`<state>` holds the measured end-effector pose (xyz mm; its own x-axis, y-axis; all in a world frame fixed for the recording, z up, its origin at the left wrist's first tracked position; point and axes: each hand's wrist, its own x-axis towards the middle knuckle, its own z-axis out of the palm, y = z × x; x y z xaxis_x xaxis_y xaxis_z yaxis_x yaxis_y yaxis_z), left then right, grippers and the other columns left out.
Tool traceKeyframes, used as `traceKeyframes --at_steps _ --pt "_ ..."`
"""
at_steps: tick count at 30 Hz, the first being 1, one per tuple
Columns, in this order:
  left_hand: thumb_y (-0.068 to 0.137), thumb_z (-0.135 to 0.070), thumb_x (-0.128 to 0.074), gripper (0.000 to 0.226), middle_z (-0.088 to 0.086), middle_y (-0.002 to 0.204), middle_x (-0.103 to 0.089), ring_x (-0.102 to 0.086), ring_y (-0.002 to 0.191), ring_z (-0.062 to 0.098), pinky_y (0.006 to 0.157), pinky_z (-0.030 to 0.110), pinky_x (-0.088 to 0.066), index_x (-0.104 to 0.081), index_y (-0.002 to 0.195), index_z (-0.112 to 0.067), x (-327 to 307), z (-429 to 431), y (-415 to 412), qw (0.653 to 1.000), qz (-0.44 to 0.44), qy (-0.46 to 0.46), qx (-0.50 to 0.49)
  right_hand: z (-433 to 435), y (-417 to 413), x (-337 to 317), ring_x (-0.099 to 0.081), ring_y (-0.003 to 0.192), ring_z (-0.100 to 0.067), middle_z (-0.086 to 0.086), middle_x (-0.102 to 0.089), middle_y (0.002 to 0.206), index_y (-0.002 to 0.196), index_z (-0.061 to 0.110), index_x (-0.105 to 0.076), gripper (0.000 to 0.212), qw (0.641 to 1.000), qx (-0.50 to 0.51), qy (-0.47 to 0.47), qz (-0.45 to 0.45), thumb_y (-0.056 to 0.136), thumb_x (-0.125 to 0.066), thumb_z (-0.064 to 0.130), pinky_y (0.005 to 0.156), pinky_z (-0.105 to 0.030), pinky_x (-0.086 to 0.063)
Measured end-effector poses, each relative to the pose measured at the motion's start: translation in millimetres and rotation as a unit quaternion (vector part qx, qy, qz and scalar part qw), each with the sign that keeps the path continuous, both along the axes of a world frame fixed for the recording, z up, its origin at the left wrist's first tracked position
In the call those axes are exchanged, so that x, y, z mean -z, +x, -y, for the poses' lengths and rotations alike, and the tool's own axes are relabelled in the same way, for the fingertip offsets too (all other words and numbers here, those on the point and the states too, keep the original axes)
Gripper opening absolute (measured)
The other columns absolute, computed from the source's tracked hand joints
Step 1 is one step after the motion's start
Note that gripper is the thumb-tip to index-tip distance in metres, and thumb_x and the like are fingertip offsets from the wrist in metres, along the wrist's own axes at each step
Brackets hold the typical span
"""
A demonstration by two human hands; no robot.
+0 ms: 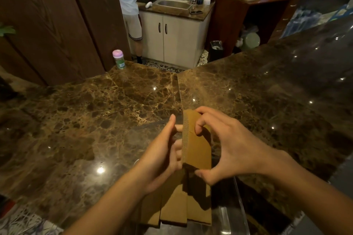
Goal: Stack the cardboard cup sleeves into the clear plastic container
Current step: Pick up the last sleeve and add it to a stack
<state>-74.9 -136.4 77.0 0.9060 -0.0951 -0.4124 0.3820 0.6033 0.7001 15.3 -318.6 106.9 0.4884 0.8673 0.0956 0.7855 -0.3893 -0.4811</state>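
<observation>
Marble counter [95,110] restock

Fingertips [197,131] and thumb of the right hand [233,148] clamp a bundle of cardboard cup sleeves [198,148] end to end; the left hand [162,156] grips its side, likely squaring it above the clear plastic container [241,202] holding other sleeves [172,210].

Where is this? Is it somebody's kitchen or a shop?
Probably a café or drinks bar. There's a long marble counter, a stack of cardboard cup sleeves for takeaway cups, and a small sink beyond it for washing up.
</observation>
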Motion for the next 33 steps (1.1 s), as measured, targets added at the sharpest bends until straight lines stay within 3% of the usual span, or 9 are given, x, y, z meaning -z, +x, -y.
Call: traceKeyframes --at_steps 2,4,6,8,12,20,24,28,33 --pt "0.093 -0.056 -0.059 0.047 0.015 0.105 -0.069 -0.066 0.088 0.027 0.072 0.033 -0.057 -0.066 0.111 -0.013 10.0 -11.2 -13.9 0.991 0.030 0.128 0.007 18.1 -3.3 -1.1 -0.022 0.132 0.024 0.047 -0.020 0.141 0.110 0.048 -0.038 0.073 0.999 0.018 -0.020 -0.029 0.059 -0.089 0.060 0.100 0.001 -0.025" --pt "0.090 -0.054 -0.064 0.034 -0.005 0.108 -0.075 -0.072 0.095 0.017 0.075 0.028 -0.059 -0.067 0.107 -0.025 16.7 -25.2 -34.6 0.934 0.114 0.335 0.049 35.4 -10.7 -0.7 -0.005 0.125 0.038 0.062 -0.002 0.132 0.112 0.050 -0.038 0.073 0.996 0.020 -0.067 -0.053 0.061 -0.090 0.061 0.096 0.009 -0.018" --pt "0.088 -0.058 -0.069 0.027 -0.019 0.112 -0.067 -0.065 0.102 0.002 0.081 0.021 -0.054 -0.062 0.107 -0.040 21.0 -37.4 -54.5 0.801 0.202 0.547 0.133 44.0 -22.7 0.3 0.005 0.126 0.037 0.062 0.007 0.132 0.114 0.053 -0.036 0.071 0.986 -0.001 -0.147 -0.073 0.065 -0.086 0.065 0.108 0.003 -0.014" --pt "0.084 -0.071 -0.063 0.044 -0.028 0.121 -0.052 -0.047 0.114 -0.007 0.092 0.020 -0.044 -0.054 0.120 -0.047 29.2 -43.6 -63.9 0.640 0.236 0.685 0.258 42.1 -32.1 7.0 -0.002 0.140 0.018 0.045 -0.002 0.146 0.118 0.052 -0.036 0.069 0.974 -0.047 -0.205 -0.080 0.069 -0.081 0.070 0.122 -0.017 -0.018" --pt "0.077 -0.064 -0.065 0.064 -0.004 0.136 -0.045 -0.044 0.123 0.023 0.101 0.047 -0.040 -0.045 0.133 -0.040 41.8 -33.0 -67.9 0.457 0.235 0.762 0.395 24.6 -48.1 28.4 -0.002 0.153 -0.017 0.010 -0.002 0.165 0.141 0.037 -0.032 0.084 0.947 -0.087 -0.306 -0.045 0.077 -0.077 0.066 0.127 -0.031 -0.011" --pt "0.097 -0.039 -0.058 0.046 0.004 0.145 -0.032 -0.041 0.126 0.031 0.092 0.047 -0.049 -0.031 0.134 -0.034 60.7 -21.9 -74.2 0.427 0.183 0.789 0.403 9.0 -54.2 67.3 0.001 0.158 -0.036 -0.015 0.000 0.172 0.160 0.020 -0.015 0.113 0.925 -0.059 -0.373 -0.041 0.077 -0.080 0.060 0.128 -0.043 -0.012" --pt "0.057 -0.058 -0.086 0.063 -0.005 0.103 -0.062 -0.063 0.074 0.016 0.044 0.034 -0.054 -0.058 0.110 -0.039 73.4 -28.1 -78.5 0.403 0.256 0.803 0.355 5.5 -58.4 77.7 -0.004 0.157 -0.036 -0.015 -0.005 0.172 0.158 0.018 -0.016 0.114 0.928 -0.052 -0.367 -0.036 0.075 -0.079 0.064 0.126 -0.046 -0.021" --pt "0.050 -0.063 -0.087 0.065 -0.004 0.106 -0.068 -0.064 0.065 0.015 0.036 0.029 -0.052 -0.062 0.106 -0.042 85.7 -28.0 -81.3 0.404 0.278 0.795 0.357 7.3 -61.3 85.1 -0.005 0.156 -0.030 -0.006 -0.006 0.172 0.155 0.022 -0.020 0.107 0.940 -0.047 -0.337 -0.029 0.075 -0.074 0.070 0.123 -0.047 -0.032" --pt "0.071 -0.054 -0.040 0.039 -0.004 0.105 -0.072 -0.066 0.062 0.015 0.032 0.027 -0.045 -0.064 0.099 -0.044 77.6 -27.8 -79.0 0.397 0.280 0.810 0.329 11.5 -65.4 88.1 0.007 0.158 -0.025 0.000 0.008 0.173 0.156 0.025 -0.018 0.099 0.948 -0.045 -0.313 -0.033 0.082 -0.070 0.066 0.120 -0.050 -0.035"
